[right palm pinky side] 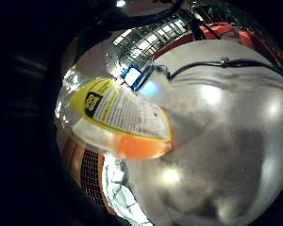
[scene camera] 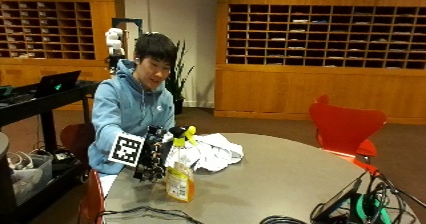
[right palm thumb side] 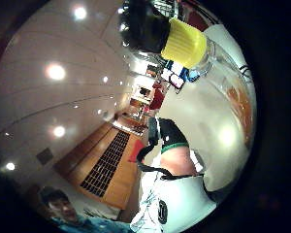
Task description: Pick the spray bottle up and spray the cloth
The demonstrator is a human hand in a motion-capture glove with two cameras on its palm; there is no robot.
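In the outside view a spray bottle (scene camera: 180, 180) with orange liquid, a yellow label and a yellow and black spray head stands upright near the round grey table's (scene camera: 286, 176) near-left edge. My gloved right hand (scene camera: 154, 156) grips it by the neck from the left. Whether its base touches the table I cannot tell. A crumpled white cloth (scene camera: 212, 151) lies on the table just behind and right of the bottle. The little finger side palm view shows the labelled bottle body (right palm pinky side: 125, 117) close by over the table; the thumb side view shows its yellow collar (right palm thumb side: 184, 43) and the cloth (right palm thumb side: 177, 201).
A red chair (scene camera: 345, 128) stands at the table's far right. Cables and a propped device (scene camera: 339, 201) lie along the near-right edge. Left of the person are a black cart with a laptop (scene camera: 56, 84) and another red chair (scene camera: 90, 199).
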